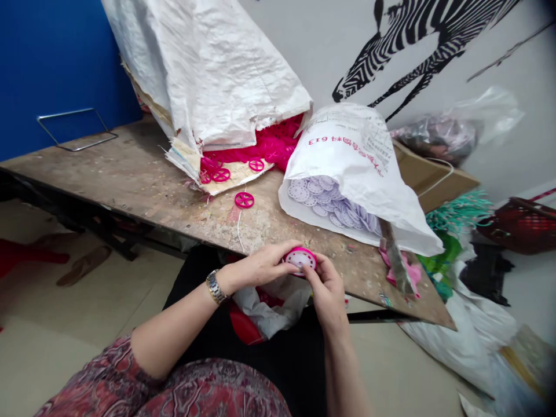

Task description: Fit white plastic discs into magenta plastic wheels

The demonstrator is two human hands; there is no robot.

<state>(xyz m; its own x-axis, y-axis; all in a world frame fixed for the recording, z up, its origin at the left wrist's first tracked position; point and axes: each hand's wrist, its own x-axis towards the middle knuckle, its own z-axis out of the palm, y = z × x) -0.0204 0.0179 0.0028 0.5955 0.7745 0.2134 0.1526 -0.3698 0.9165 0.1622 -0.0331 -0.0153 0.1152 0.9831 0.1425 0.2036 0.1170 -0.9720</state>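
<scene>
Between my two hands, just past the table's front edge, is a small pink plastic wheel with a pale lilac disc (299, 258) set in its face. My left hand (269, 267), with a metal watch on the wrist, grips the wheel's left side, thumb on the disc. From the right, my right hand (325, 284) grips the same wheel, its thumb also pressing on the disc. A single pink spoked wheel (244, 200) lies on the table nearby. More pink wheels spill from a big white woven sack (217, 75). Many lilac discs (325, 200) show in the mouth of a white printed bag (347, 139).
The worn wooden table (143, 179) has a metal blade-like strip (397, 260) and pink scraps at its right. A cardboard box (434, 174) stands behind. On my lap sits an open plastic bag (273, 313). White sacks (464, 330) lie on the floor at right.
</scene>
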